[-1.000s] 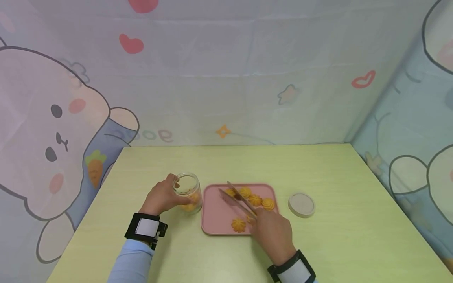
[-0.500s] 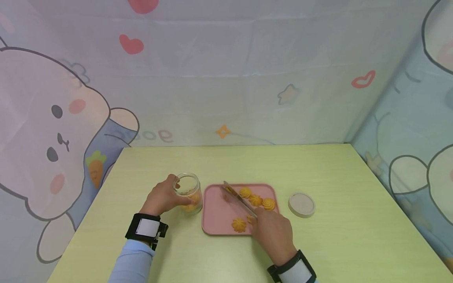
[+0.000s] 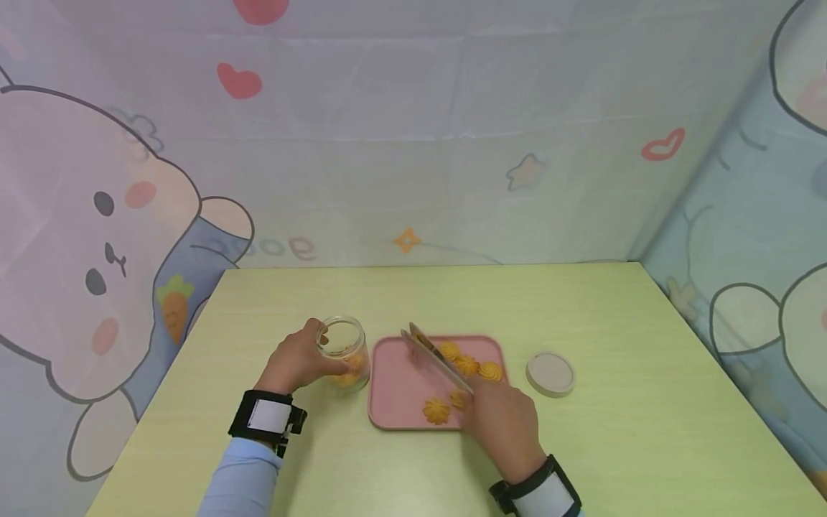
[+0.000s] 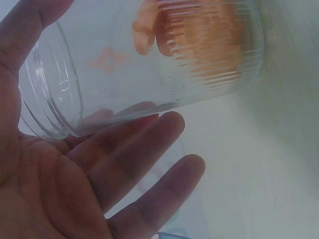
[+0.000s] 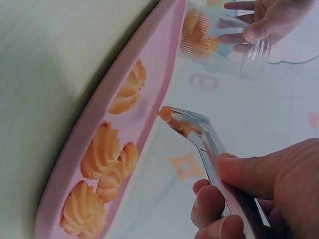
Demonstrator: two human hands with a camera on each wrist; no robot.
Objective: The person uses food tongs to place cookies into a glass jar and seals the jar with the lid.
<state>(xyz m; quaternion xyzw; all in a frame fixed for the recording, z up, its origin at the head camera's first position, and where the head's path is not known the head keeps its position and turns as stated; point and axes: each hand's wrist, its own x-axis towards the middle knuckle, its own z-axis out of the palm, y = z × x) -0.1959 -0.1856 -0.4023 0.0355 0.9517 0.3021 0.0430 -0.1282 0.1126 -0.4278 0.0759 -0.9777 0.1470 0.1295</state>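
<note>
My left hand (image 3: 298,361) grips an upright, lidless glass jar (image 3: 344,352) with several piped cookies (image 4: 212,37) low inside it, its thumb on the near side. Just right of the jar lies a pink tray (image 3: 394,398) carrying several swirled yellow cookies (image 3: 436,411). Over the tray, my right hand (image 3: 502,427) holds metal tongs (image 3: 442,364) between thumb and fingers. Pinched in the tong tips is one cookie (image 5: 173,121), seen edge-on in the right wrist view and mostly covered by the metal in the head view.
A round pale lid (image 3: 550,374) lies on the light yellow-green table (image 3: 620,431), to the right of the tray. Behind the table hangs a printed cloth backdrop (image 3: 388,143), which also covers both sides.
The tongs' arms have come together on a cookie at the tray's far left. That cookie has risen slightly off the tray with the tongs. The left hand and jar stay put.
</note>
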